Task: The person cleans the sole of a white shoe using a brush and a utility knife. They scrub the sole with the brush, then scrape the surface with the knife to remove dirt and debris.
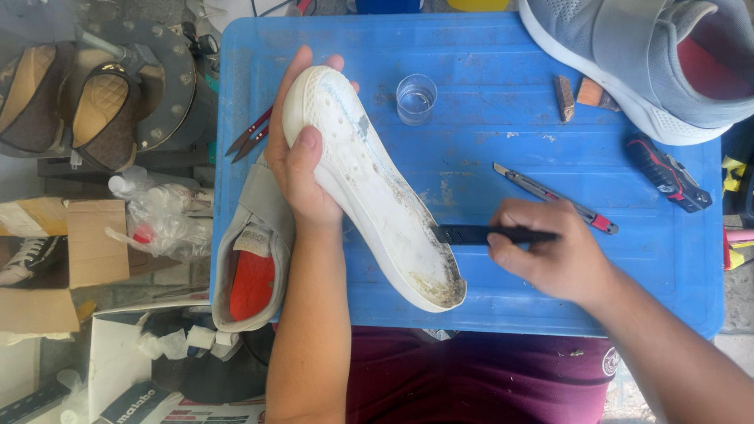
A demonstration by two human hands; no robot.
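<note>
White detached shoe sole point(369, 188) gripped in my left hand point(294, 169) over the blue table point(487, 126), my right hand point(550, 255) fingers pinching a black scraper point(491, 234) against its heel, clear glass point(415, 98) apparently empty beyond, brown cardboard box point(94, 239) far left.

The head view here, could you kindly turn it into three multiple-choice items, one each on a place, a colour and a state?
1. Where is the small clear glass?
A on the blue plastic table
B on the floor
C inside a shoe

2. What colour is the detached rubber shoe sole?
A black
B white
C red

3. What is the right hand doing?
A resting empty
B lifting the glass
C pressing a black-handled tool to the sole

Answers: 1 A, it stands beyond the sole; 2 B, white with grimy glue residue; 3 C, the tool's tip meets the heel end while the left hand steadies the sole.
</note>
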